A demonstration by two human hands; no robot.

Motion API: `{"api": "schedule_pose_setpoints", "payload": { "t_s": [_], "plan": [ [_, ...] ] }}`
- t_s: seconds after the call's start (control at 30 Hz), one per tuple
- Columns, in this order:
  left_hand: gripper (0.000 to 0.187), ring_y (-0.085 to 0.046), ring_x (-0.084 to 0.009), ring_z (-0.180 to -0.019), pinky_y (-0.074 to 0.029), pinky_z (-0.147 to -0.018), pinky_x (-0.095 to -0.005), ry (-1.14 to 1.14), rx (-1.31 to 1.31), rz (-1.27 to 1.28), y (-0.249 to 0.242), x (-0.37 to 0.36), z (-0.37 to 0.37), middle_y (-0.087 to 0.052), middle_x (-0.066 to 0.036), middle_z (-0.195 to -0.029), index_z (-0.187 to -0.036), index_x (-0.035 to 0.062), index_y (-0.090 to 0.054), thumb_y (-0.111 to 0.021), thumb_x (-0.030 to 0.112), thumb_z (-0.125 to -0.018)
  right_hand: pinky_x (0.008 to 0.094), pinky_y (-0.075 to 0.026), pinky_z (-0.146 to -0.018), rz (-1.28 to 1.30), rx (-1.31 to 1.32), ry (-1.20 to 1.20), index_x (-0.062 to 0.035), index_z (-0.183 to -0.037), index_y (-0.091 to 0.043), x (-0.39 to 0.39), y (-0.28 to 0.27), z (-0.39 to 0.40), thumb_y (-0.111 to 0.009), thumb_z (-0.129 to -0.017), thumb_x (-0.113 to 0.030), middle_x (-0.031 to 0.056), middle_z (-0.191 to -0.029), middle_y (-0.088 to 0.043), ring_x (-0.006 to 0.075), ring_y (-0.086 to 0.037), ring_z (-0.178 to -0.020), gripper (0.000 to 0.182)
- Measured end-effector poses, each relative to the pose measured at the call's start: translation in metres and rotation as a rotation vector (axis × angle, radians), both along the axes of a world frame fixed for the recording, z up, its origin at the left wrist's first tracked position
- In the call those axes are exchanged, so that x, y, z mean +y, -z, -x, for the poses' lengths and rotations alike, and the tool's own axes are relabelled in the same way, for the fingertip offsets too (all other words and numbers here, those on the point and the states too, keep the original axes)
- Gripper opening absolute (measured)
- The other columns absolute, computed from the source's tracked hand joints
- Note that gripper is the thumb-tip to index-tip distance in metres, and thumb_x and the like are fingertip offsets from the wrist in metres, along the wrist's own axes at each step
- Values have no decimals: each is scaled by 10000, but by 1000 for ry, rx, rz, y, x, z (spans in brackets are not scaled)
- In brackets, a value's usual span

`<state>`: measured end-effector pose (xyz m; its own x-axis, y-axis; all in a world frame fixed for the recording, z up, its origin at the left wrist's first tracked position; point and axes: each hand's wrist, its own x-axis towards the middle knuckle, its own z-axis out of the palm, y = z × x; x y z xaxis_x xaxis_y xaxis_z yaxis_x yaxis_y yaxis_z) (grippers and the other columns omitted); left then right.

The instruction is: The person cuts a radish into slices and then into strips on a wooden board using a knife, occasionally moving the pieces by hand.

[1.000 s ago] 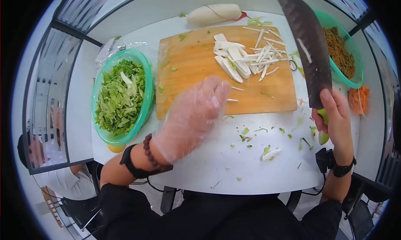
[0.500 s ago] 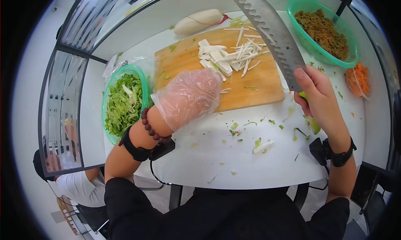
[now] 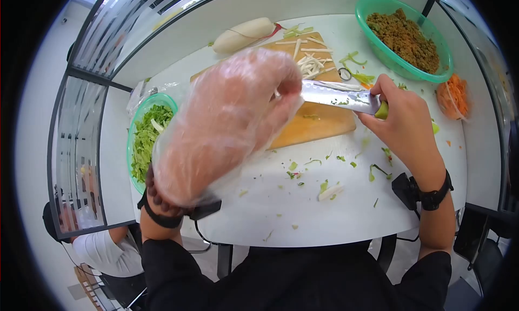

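Observation:
My right hand [image 3: 403,116] is wrapped round the green handle of a knife [image 3: 338,97], whose blade lies nearly level above the wooden cutting board [image 3: 324,127]. White strips cling along the blade's upper edge. My left hand [image 3: 238,116], in a clear plastic glove, is raised over the board, its fingers curled at the far end of the blade; whether they grip it is hard to make out. White vegetable strips [image 3: 311,65] lie on the board beyond the blade. My left hand hides the board's left part.
A long white radish [image 3: 244,34] lies behind the board. Green bowls hold chopped greens [image 3: 148,138] at left and brown food [image 3: 405,38] at back right. Beside that sits a bag of orange shreds [image 3: 453,97]. Scraps [image 3: 330,190] dot the table front. A person [image 3: 108,251] sits at lower left.
The knife has swung down from upright to nearly level. My left hand has risen off the board to the blade's far end, covering the white slices.

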<state>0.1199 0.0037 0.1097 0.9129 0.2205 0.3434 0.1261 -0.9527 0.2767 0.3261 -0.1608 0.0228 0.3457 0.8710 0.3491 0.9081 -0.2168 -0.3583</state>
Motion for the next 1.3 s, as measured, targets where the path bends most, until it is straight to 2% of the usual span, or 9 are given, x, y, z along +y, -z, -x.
{"api": "schedule_pose_setpoints", "payload": {
  "t_s": [0.17, 0.27, 0.37, 0.6, 0.77, 0.83, 0.97, 1.07, 1.3],
  "plan": [
    [248, -681, -300, -896, -546, -824, -395, 64, 86, -94, 38, 18, -32, -702, -113, -989, -1058, 64, -666, -742, 229, -889, 410, -503, -647, -15, -3, -44, -68, -962, -565, 1, -2, 7, -860, -705, -177, 97, -697, -658, 322, -667, -702, 406],
    [236, -680, -311, -941, -537, -831, -409, 86, 233, 41, 45, 18, -47, -703, -134, -968, -1045, 78, -677, -714, 268, -909, 402, -502, -648, -13, -16, -69, -71, -964, -562, 0, -2, 12, -870, -688, -166, 85, -693, -651, 310, -663, -683, 424],
    [228, -681, -317, -913, -539, -819, -402, 54, 382, -218, 52, 33, -65, -708, -143, -923, -1015, 69, -693, -673, 279, -929, 390, -502, -643, -16, -39, -107, -72, -958, -562, 0, -1, 12, -873, -684, -167, 79, -691, -645, 297, -660, -675, 425],
    [305, -680, -296, -880, -540, -820, -387, -40, 81, -54, 28, 100, -55, -718, -155, -955, -1057, 17, -694, -614, 292, -955, 408, -496, -623, 0, -24, -7, -77, -966, -564, -1, -3, 7, -868, -710, -190, 98, -699, -648, 311, -660, -696, 413],
    [322, -685, -266, -945, -545, -882, -380, -179, 202, -100, 23, 127, -14, -716, -145, -1055, -1154, 20, -673, -685, 226, -906, 391, -482, -563, 5, 231, 163, -43, -929, -574, 1, -12, 4, -823, -802, -214, 108, -670, -644, 256, -644, -585, 327],
    [529, -653, -314, -1077, -523, -990, -381, -196, 406, -2, 27, 115, -15, -661, -178, -1233, -1314, 35, -594, -751, 177, -829, 352, -451, -520, -29, 419, 173, -15, -908, -581, 3, -12, 0, -783, -861, -225, 95, -615, -614, 182, -614, -512, 295],
    [778, -539, -372, -1256, -447, -1096, -408, -11, 365, 41, 64, 106, -10, -524, -223, -1411, -1446, 60, -483, -791, 244, -755, 295, -415, -426, -133, 418, 130, 9, -901, -577, 8, 9, -14, -770, -879, -228, 89, -614, -627, 132, -522, -448, 306],
    [769, -547, -375, -1233, -460, -1070, -411, 43, 540, 69, 61, 101, -15, -546, -228, -1366, -1425, 60, -497, -792, 273, -748, 281, -392, -386, -134, 472, 123, 9, -895, -574, 6, 11, -11, -763, -887, -233, 75, -614, -626, 112, -507, -447, 307],
    [320, -656, -348, -913, -519, -812, -432, -184, 605, -33, 58, 83, 0, -682, -173, -929, -1063, 21, -656, -729, 245, -845, 270, -390, -372, -56, 559, 129, 4, -901, -571, 7, 1, -3, -749, -902, -237, 64, -620, -622, 94, -509, -452, 300]
  ]
}}
